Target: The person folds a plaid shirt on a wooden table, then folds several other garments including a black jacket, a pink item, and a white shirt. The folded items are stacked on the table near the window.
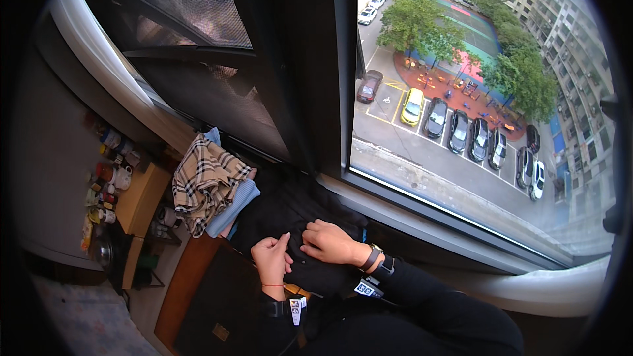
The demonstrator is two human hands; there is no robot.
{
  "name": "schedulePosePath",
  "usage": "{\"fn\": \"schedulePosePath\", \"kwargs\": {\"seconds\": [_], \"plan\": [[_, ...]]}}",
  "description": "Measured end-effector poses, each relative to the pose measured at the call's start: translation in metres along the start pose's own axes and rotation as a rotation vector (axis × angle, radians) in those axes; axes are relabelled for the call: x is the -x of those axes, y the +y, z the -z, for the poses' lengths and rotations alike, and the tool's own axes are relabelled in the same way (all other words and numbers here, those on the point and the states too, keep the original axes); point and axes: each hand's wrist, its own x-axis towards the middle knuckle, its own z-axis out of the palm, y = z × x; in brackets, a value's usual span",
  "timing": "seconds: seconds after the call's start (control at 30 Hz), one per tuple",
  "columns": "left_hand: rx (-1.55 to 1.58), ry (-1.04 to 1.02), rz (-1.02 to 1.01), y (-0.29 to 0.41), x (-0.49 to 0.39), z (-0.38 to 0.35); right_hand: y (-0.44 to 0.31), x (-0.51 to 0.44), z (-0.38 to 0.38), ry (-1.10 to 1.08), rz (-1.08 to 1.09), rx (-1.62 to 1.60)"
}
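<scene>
A black garment lies spread in front of me below the window, with a small button near my right fingertips. My left hand is over its near left part, fingers curled and thumb pointing up. My right hand rests on the cloth just to the right, fingers bent down into it. Dark fabric and the curled fingers hide whether either hand pinches the cloth. To the left, a beige checked cloth garment lies on a folded light blue ribbed garment.
The window frame and sill run along the far and right side. Left of the clothes stand a wooden shelf and several jars. A dark panel with a brown wooden edge is nearer me. A white curtain hangs right.
</scene>
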Motion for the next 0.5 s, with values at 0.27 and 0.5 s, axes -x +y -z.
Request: {"fn": "schedulePosePath", "kwargs": {"seconds": [0.27, 0.5], "plan": [[-0.008, 0.01, 0.003, -0.0011, -0.0018, -0.0003, -0.0012, -0.0007, 0.0, 0.004, 0.013, 0.018], [0.005, 0.017, 0.014, -0.0011, -0.0021, -0.0004, -0.0017, -0.0015, 0.0025, -0.028, 0.008, 0.012]]}}
